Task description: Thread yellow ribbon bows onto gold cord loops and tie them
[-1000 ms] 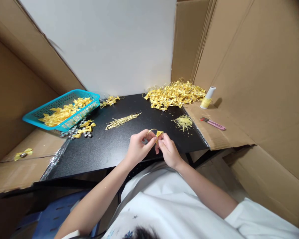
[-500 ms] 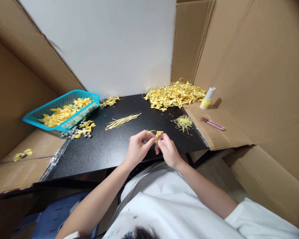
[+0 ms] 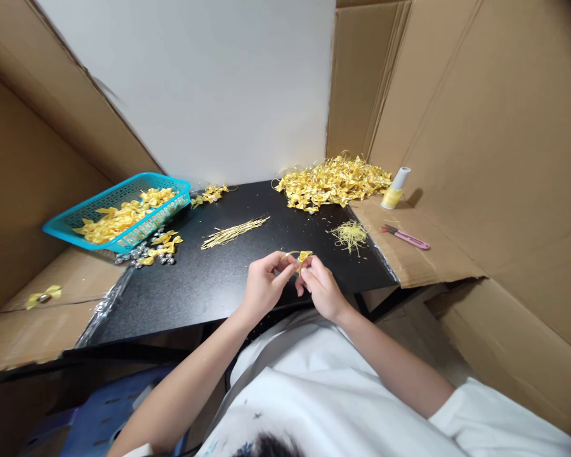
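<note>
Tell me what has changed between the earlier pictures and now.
Only a little: the arch of thin yellow cord above the left hand has sunk slightly and looks flatter. Nothing was visibly taken up or let go: the left hand and right hand remain pinched at the yellow bow. The blue basket, bow pile and pink-handled tool stayed put.

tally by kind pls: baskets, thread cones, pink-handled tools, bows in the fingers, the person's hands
Blue basket: 1
Thread cone: 1
Pink-handled tool: 1
Held bow: 1
Left hand and right hand: 2
Total: 6
</note>
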Demonstrator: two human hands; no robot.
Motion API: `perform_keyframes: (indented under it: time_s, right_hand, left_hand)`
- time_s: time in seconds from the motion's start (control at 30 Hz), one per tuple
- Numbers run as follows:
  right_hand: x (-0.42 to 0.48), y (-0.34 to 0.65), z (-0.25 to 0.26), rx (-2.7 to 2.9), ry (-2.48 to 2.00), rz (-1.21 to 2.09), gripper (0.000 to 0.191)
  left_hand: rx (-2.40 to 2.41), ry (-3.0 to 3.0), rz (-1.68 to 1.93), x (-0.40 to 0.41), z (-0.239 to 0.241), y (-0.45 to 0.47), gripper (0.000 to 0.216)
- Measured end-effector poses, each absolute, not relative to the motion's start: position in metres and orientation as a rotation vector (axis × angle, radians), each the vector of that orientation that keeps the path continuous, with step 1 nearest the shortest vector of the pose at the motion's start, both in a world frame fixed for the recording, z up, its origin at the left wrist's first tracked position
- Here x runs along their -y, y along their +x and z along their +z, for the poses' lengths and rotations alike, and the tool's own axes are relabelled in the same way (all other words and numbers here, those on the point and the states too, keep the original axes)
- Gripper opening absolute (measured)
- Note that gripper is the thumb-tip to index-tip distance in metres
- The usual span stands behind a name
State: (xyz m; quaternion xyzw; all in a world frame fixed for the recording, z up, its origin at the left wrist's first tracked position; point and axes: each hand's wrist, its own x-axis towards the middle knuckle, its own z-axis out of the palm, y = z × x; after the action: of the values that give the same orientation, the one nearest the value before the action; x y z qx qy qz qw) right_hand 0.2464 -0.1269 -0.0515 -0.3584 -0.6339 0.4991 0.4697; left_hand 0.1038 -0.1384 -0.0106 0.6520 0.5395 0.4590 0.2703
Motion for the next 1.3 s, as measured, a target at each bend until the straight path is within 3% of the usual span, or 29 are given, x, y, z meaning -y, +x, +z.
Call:
perform_keyframes:
  time_s: [0.63,1.3]
  right_hand:
    - [0.127,0.246,-0.053,1.547,-0.956,1.121,0.012]
    - [0.127,0.245,-0.054,1.527,-0.985,1.078,0.012]
  left_hand:
    - [-1.242,1.185,1.007,0.129,-0.006,0.098,0.027]
    - [-1.168,0.973,0.897,0.121,-0.010,0.090,0.022]
